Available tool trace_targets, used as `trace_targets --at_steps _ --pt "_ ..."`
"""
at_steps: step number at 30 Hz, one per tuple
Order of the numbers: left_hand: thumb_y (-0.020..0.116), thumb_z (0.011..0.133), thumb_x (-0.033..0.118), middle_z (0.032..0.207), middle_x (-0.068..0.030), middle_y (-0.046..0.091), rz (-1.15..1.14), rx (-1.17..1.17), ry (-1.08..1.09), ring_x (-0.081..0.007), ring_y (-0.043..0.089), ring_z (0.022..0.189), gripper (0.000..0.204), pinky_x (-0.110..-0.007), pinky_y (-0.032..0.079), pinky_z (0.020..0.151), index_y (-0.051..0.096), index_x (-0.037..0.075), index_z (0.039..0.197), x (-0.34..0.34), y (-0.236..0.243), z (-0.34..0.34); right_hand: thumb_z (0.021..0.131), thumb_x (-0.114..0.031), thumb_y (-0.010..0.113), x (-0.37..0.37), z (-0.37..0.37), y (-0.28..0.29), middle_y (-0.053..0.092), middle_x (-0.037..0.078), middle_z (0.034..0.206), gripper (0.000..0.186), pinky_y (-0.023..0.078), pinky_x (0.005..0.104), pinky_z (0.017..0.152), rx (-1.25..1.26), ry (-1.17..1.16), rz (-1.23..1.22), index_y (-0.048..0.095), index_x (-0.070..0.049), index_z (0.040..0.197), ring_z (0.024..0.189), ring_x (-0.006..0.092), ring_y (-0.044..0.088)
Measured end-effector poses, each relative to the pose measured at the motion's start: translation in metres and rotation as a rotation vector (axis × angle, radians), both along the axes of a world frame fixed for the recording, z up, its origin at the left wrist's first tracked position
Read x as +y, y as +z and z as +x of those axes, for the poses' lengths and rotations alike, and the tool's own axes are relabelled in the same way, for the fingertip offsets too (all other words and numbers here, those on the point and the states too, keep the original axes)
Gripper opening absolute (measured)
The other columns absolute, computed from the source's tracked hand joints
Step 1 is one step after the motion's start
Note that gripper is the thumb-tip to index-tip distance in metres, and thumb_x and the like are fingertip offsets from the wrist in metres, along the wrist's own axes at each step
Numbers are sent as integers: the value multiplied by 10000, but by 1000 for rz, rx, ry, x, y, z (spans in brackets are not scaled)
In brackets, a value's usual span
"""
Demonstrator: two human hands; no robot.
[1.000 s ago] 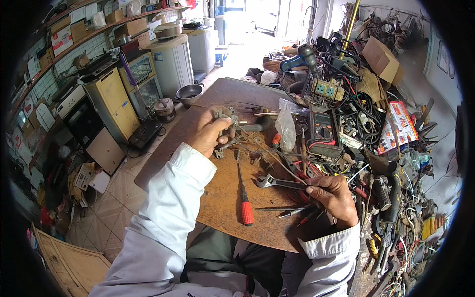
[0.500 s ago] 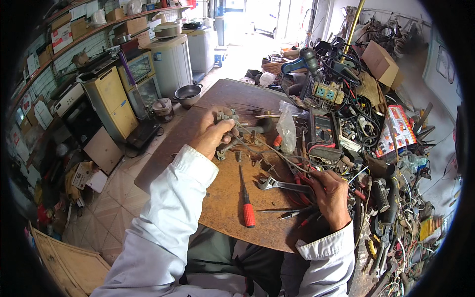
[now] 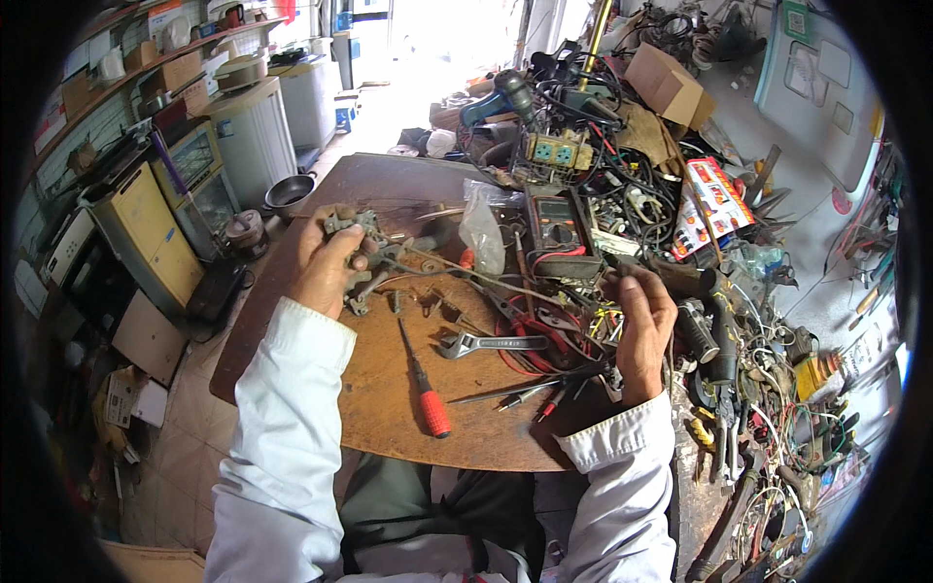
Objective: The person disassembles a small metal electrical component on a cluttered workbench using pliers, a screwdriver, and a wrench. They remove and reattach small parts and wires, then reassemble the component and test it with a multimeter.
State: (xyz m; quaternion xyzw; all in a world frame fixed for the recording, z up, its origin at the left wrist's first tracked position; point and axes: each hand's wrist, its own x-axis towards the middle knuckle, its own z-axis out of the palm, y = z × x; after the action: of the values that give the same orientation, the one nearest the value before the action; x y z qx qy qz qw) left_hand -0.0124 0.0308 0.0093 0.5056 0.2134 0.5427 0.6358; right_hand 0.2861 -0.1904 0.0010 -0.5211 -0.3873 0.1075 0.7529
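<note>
My left hand (image 3: 326, 264) grips a grey metal part (image 3: 362, 238) with levers and attached wires, held just above the round wooden tabletop (image 3: 389, 428). My right hand (image 3: 643, 335) reaches into the tangle of wires and tools (image 3: 680, 291) at the table's right edge, fingers curled among them; whether it grips anything I cannot tell. Between the hands lie an adjustable wrench (image 3: 486, 343) and a red-handled screwdriver (image 3: 424, 387). Red and black probe leads (image 3: 530, 394) lie near my right wrist.
A multimeter (image 3: 562, 233) and a clear plastic bag (image 3: 482, 233) sit at the table's far side. A power drill (image 3: 501, 97), a cardboard box (image 3: 669, 85) and heaps of cables crowd the bench to the right. Old appliances (image 3: 146, 233) and a metal bowl (image 3: 289, 192) stand on the floor to the left.
My right hand has moved up and to the right, from the table edge by the probe leads into the pile of wires. The left hand stays on the metal part.
</note>
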Motion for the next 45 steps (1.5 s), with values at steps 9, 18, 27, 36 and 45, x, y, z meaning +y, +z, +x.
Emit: trace_targets --at_steps 9,18,27,36,45 --pt "657 922 88 997 -32 617 -129 -121 18 -203 631 826 169 -354 468 651 596 123 1075 3 -11 7 1044 -430 528 4 -1 -5 603 27 684 421 421 239 453 296 227 -107 633 -47 905 510 94 535" --pt "637 899 44 951 -63 644 -187 -100 22 -191 646 779 206 -319 493 627 570 102 1085 4 -8 3 943 -52 686 2 -1 -7 677 47 846 171 511 249 552 180 340 -80 675 39 1087 655 117 618" --pt "641 896 51 945 -65 655 -185 -102 24 -192 654 792 206 -331 505 644 578 93 1088 -1 -6 5 914 -6 684 5 -9 -4 693 99 990 341 555 297 646 136 281 -22 619 50 1244 812 153 653" --pt "637 929 73 979 -56 626 -192 -148 32 -223 650 830 181 -356 520 671 595 103 1103 -5 -10 12 963 -363 693 7 -15 -8 645 85 786 332 499 317 508 605 538 -45 573 -81 834 613 191 623" --pt "659 919 81 990 -49 617 -83 -119 -36 -201 634 857 215 -368 532 706 589 109 1120 -13 -18 23 931 -422 725 8 -13 -7 576 57 691 428 437 288 468 751 365 123 500 -109 744 536 155 536"
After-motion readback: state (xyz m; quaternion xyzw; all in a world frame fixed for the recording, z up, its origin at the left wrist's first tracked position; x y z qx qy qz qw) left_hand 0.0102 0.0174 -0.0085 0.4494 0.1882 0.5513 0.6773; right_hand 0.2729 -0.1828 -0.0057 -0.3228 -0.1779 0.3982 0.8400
